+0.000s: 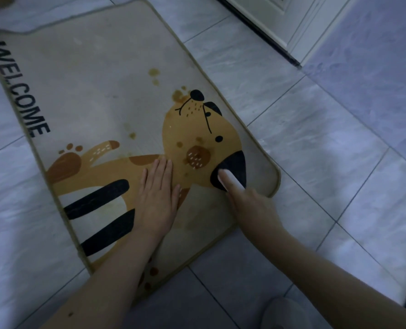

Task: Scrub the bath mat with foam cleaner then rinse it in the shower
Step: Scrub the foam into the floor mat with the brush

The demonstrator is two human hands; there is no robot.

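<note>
Bath mat (97, 91) laid flat on grey tiled floor (315, 138), tilted diagonally; WELCOME lettering (19, 89) along far left edge; cartoon tiger print (192, 138) marked by brown stains (154, 72); left hand (158, 195) pressed palm-down on mat, fingers (162, 167) straight and held together; right hand (249, 200) gripped round white brush (229, 180), fingers curled on handle, brush end touching black ear patch near right corner; white door frame (280, 20) top right; grey slipper (280, 314) at bottom edge
</note>
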